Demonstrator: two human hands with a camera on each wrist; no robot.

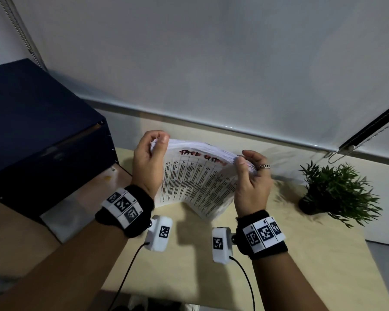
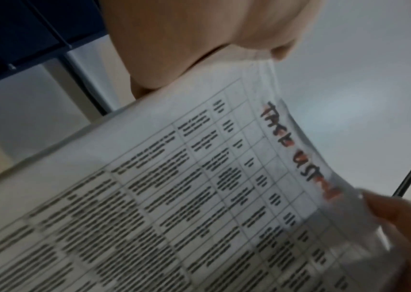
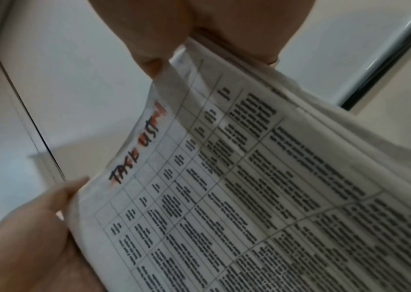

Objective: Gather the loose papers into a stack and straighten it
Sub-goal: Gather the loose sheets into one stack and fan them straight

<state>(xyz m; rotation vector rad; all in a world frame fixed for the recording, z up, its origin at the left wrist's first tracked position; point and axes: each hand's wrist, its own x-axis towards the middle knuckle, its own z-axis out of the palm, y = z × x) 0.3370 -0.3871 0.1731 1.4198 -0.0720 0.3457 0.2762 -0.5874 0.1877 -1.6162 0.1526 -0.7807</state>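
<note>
A stack of papers (image 1: 195,180) stands nearly upright on its lower edge on the wooden table (image 1: 189,254); its front sheet carries a printed table and red and black handwriting. My left hand (image 1: 154,142) pinches the stack's top left corner between thumb and fingers. At the top right corner my right hand (image 1: 245,161), with a ring on one finger, grips the stack the same way. The left wrist view shows the printed sheet (image 2: 199,187) under my left thumb (image 2: 199,49). The right wrist view shows the stack (image 3: 249,177) pinched under my right thumb (image 3: 149,49).
A dark blue box (image 1: 38,131) stands at the left, close to my left wrist. A small potted plant (image 1: 337,194) sits on the table at the right. A white roller blind (image 1: 211,63) hangs behind the table.
</note>
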